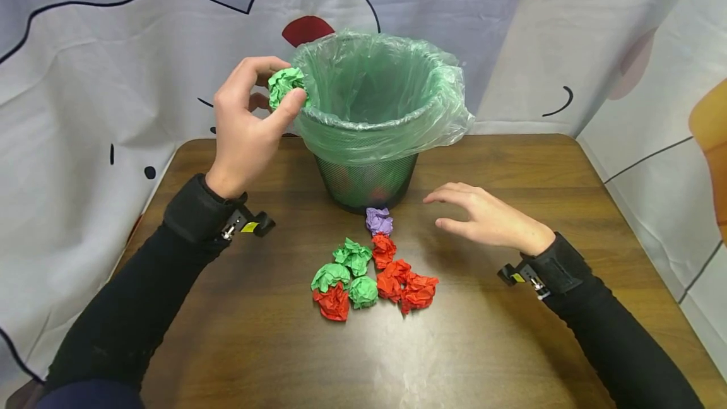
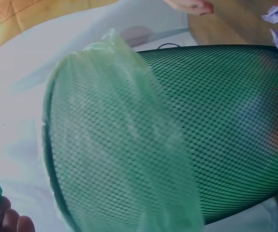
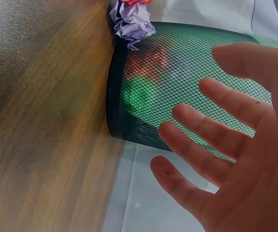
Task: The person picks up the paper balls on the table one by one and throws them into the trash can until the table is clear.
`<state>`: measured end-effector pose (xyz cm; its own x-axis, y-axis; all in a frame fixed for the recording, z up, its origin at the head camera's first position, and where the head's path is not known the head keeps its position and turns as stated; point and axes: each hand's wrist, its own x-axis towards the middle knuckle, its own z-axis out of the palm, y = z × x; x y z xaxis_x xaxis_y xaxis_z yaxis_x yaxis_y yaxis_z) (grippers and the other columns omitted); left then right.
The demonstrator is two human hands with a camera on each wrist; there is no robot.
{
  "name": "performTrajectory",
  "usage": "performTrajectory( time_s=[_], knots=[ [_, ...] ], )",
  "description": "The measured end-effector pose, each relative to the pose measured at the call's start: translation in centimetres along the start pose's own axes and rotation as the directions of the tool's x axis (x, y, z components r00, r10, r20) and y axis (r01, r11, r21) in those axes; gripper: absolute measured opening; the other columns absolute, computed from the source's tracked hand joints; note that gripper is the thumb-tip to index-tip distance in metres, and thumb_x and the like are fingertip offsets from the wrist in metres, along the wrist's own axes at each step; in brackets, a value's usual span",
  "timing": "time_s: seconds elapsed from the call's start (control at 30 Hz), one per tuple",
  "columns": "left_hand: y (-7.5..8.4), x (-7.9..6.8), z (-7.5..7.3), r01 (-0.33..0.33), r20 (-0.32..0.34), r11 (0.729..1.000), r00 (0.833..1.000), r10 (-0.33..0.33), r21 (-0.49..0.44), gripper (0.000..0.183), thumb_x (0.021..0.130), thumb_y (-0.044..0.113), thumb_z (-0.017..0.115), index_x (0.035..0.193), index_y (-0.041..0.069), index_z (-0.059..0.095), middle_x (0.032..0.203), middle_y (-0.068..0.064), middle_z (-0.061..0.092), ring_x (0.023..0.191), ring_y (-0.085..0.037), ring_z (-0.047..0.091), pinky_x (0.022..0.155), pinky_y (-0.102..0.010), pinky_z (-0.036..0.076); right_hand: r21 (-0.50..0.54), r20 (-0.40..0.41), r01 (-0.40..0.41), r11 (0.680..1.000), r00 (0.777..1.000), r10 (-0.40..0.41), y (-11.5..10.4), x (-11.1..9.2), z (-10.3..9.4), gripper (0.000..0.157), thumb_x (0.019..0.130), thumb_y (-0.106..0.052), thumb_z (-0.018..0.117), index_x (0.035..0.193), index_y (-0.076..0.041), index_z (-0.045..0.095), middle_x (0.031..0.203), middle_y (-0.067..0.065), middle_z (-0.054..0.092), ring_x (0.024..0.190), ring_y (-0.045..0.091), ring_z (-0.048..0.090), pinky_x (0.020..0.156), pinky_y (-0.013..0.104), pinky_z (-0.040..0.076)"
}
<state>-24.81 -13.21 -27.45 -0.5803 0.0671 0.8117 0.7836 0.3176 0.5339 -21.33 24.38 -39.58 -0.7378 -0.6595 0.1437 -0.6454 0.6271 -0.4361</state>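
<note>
Between thumb and fingers, my left hand [image 1: 248, 120] pinches a crumpled green paper ball [image 1: 285, 86], raised beside the left rim of the bin. The ball also shows at the lower left of the left wrist view, above the fingertips. A black mesh wastebasket [image 1: 363, 178] lined with a green plastic bag [image 1: 392, 134] stands at the back of the table. To the right of its base my right hand [image 1: 483, 216] hovers over the wood with fingers relaxed, holding nothing. In the right wrist view those fingers [image 3: 197, 125] are spread in front of the mesh.
On the wooden table [image 1: 272, 346], a purple paper ball [image 1: 378, 221] lies at the bin's foot. Nearer are several red paper balls [image 1: 419, 292] and green paper balls [image 1: 363, 291], bunched together. Red and green shapes [image 3: 141, 94] show through the mesh. A printed curtain [image 1: 136, 68] hangs behind.
</note>
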Motion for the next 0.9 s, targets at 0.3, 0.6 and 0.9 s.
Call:
performTrajectory(
  time_s=[0.3, 0.6, 0.9],
  knots=[
    [0.9, 2.6, 0.7, 0.075, -0.032, 0.996, 0.997, -0.074, 0.039, 0.045, 0.086, 0.025, 0.073, 0.124, 0.003, 0.063, 0.102, 0.012, 0.060, 0.092, -0.010, 0.055, 0.073, -0.022, 0.043, 0.005, 0.006, -0.008, 1.000, 1.000, 0.008, -0.1, 0.0, 0.0, 0.039, 0.095, -0.023, 0.069, 0.134, -0.019, 0.062, 0.132, -0.001, 0.062, 0.127, 0.021, 0.054, 0.107, 0.047, 0.043],
    [1.1, 4.3, 1.6, 0.136, 0.075, 0.981, 0.986, -0.147, 0.139, 0.054, 0.089, 0.030, 0.075, 0.135, 0.012, 0.055, 0.112, 0.001, 0.061, 0.101, -0.006, 0.053, 0.080, -0.022, 0.043, 0.013, 0.008, -0.017, 1.000, 1.000, 0.017, -0.1, -0.1, 0.1, 0.039, 0.097, -0.028, 0.067, 0.134, -0.020, 0.061, 0.133, 0.000, 0.062, 0.128, 0.020, 0.054, 0.107, 0.047, 0.043],
    [1.0, 5.4, 2.6, 0.162, 0.160, 0.957, 0.966, -0.204, 0.242, 0.048, 0.091, 0.031, 0.071, 0.133, 0.013, 0.058, 0.125, 0.000, 0.059, 0.108, -0.008, 0.050, 0.086, -0.023, 0.040, 0.012, 0.010, -0.028, 1.000, 1.000, 0.028, -0.2, -0.3, 0.0, 0.040, 0.096, -0.028, 0.068, 0.134, -0.021, 0.061, 0.134, -0.003, 0.061, 0.129, 0.020, 0.054, 0.108, 0.045, 0.043]
  ],
)
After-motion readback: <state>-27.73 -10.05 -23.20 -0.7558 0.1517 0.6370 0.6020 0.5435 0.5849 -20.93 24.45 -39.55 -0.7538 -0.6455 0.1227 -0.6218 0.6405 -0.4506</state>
